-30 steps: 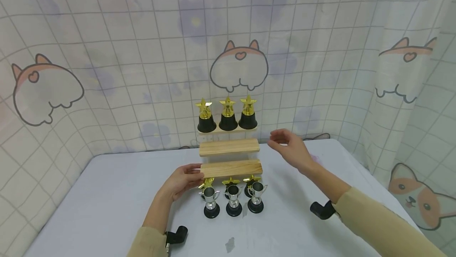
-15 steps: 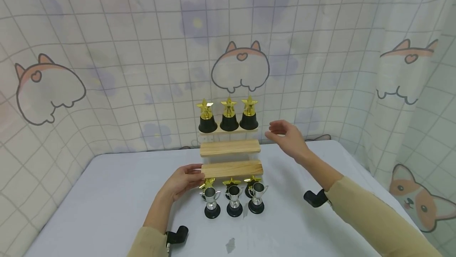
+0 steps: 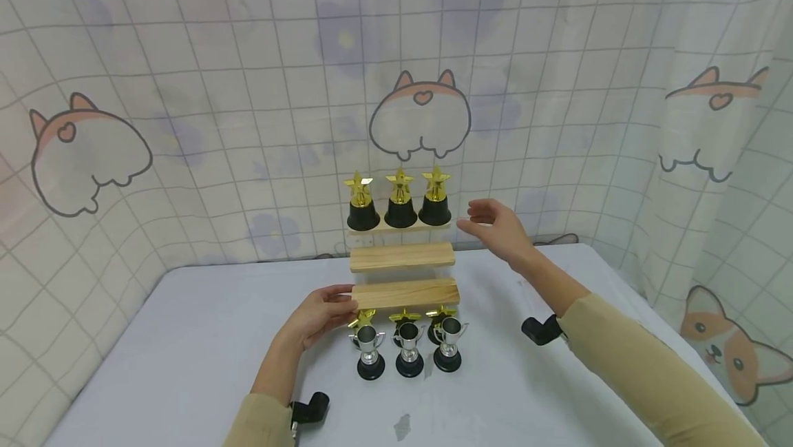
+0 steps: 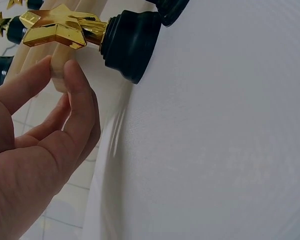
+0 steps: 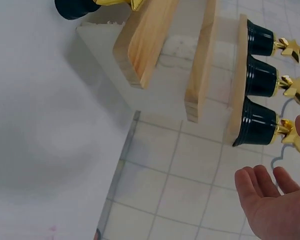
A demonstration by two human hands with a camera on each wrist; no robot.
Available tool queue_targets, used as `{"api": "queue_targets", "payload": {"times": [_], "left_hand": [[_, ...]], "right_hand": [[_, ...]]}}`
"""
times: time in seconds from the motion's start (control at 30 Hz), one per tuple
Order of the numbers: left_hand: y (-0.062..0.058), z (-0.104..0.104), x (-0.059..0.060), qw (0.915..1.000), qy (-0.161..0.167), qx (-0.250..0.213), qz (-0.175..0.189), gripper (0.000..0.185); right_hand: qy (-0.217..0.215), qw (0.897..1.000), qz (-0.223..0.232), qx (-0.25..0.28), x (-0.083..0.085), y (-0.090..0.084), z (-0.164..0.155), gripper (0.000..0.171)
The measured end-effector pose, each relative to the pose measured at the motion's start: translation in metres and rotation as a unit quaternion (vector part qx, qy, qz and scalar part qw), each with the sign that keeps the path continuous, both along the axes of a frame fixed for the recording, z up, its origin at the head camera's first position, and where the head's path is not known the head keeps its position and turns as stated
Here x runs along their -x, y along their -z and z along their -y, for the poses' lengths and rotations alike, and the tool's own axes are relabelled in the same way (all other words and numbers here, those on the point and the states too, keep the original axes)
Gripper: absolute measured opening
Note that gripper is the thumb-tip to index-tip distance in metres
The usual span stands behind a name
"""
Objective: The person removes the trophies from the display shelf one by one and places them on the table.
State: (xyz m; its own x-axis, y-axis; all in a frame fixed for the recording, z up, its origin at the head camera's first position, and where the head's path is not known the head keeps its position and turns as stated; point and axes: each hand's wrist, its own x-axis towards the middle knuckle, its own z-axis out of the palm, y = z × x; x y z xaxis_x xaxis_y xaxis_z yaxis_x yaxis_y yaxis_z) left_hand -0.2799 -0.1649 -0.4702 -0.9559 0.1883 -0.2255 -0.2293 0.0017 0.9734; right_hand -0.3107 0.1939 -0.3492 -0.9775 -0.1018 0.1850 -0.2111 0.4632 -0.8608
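Observation:
A three-step wooden stand [image 3: 405, 293] rises at the back of the table. Three gold star trophies [image 3: 400, 199] on black bases line its top step; the middle step [image 3: 401, 256] is bare. My left hand [image 3: 322, 313] pinches the left end of the lowest board [image 4: 57, 75], next to a gold star trophy [image 4: 90, 35] on the table. Three silver cup trophies [image 3: 409, 349] stand in a row before the stand, with gold stars [image 3: 362, 318] just behind them. My right hand [image 3: 495, 226] hovers open and holds nothing, just right of the rightmost top trophy [image 5: 262, 122].
The table [image 3: 186, 337] wears a white cloth with a small grey mark [image 3: 400, 425] near the front. A grid-patterned curtain with cat drawings [image 3: 186, 89] closes in the back and both sides. Black wrist mounts [image 3: 540, 330] show on my sleeves.
My right hand has risen and drifted slightly left, from the middle step's height to the top step's right end. The left hand has stayed at the lowest board.

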Motion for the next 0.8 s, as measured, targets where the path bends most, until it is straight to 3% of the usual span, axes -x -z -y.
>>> {"api": "queue_targets", "payload": {"times": [0.8], "left_hand": [[-0.001,0.000,0.000,1.0000,0.007,0.002,-0.004,0.054]], "right_hand": [[0.012,1.000,0.009,0.022,0.020,-0.001,0.010,0.065]]}}
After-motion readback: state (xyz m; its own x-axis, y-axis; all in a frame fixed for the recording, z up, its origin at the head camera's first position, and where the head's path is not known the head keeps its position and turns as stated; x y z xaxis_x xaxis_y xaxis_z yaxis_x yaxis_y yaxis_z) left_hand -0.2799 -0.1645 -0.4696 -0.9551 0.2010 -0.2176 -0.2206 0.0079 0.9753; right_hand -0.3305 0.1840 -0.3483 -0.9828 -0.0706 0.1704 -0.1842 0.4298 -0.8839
